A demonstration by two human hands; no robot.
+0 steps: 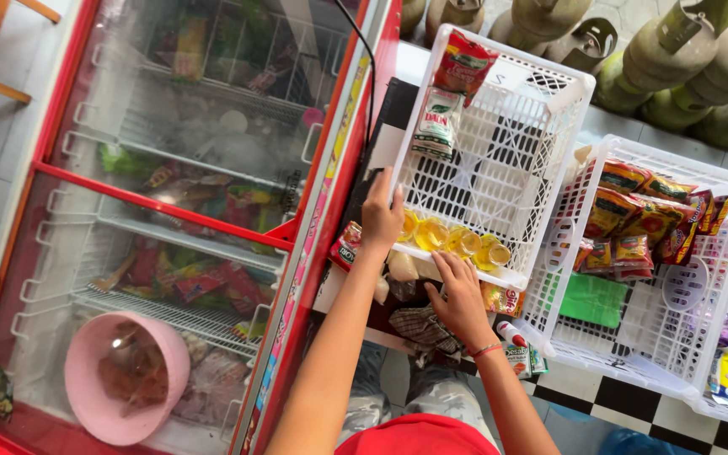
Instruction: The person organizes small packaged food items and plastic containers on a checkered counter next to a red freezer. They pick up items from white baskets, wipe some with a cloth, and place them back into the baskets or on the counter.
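Your right hand [463, 297] lies flat, fingers spread and closed on nothing, pressing the clutter of packets [431, 324] just under the near rim of the white basket [499, 160]; beside it a small white bottle with a red cap [511, 334]. Your left hand [381, 217] curls over the basket's near-left corner, gripping the rim, so the basket sits between both hands on the counter beside the red chest freezer [330, 168]. Basket looks mostly unfilled, by my read: I count about four clear pouches of yellow liquid [452, 238] in a row along the near wall, one green-and-white sachet [437, 123] and one red snack bag [463, 61] at the far-left corner; the rest is bare mesh. Loose packets under your right hand are still outside it, count unclear. The second white basket [676, 337] to the right holds roughly seven orange-red snack packs [642, 219] plus one green flat item [593, 301]. Farthest: at least five green gas cylinders [676, 59]. One pink bowl [124, 379] inside the freezer.
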